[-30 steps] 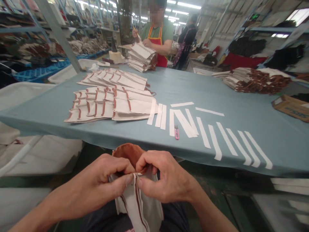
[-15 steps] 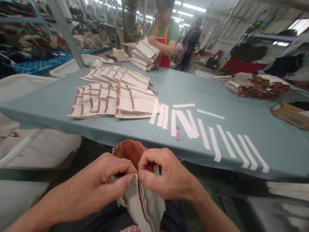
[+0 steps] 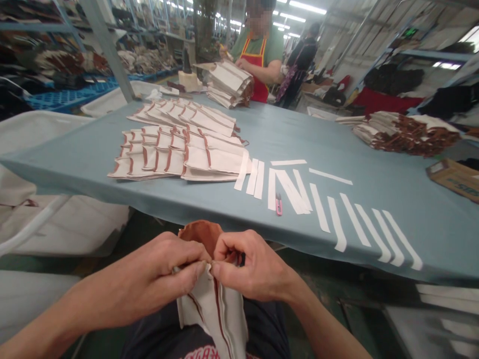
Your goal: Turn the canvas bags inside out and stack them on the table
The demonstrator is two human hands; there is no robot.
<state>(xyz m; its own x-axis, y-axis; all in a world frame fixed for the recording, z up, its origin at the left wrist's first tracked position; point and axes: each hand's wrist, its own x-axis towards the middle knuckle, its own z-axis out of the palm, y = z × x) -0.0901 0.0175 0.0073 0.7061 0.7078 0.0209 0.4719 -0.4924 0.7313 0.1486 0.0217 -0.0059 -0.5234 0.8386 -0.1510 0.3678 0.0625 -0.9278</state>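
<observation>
A cream fabric piece (image 3: 234, 311) with brown-edged seams and a brown lining hangs over my lap, its open end upward; it looks like a small bag. My left hand (image 3: 160, 274) pinches its upper edge between thumb and fingers. Close beside it, almost touching, my right hand (image 3: 250, 267) pinches the same edge at the top of the seam. The brown lining (image 3: 200, 234) shows behind both hands. What lies between the fingertips is hidden.
On the blue-green table (image 3: 299, 134) are overlapping cream pieces (image 3: 179, 149), white strips (image 3: 290, 192) and pink thread snips (image 3: 279, 204). Another stack (image 3: 406, 132) and a cardboard box (image 3: 454, 178) sit at right. Across the table, a person in a red apron (image 3: 256, 60) handles more pieces (image 3: 230, 82).
The view has shifted slightly, so the table's things sit a little farther right. Both hands keep their pinch on the fabric, whose lower part has swung a little to the left.
</observation>
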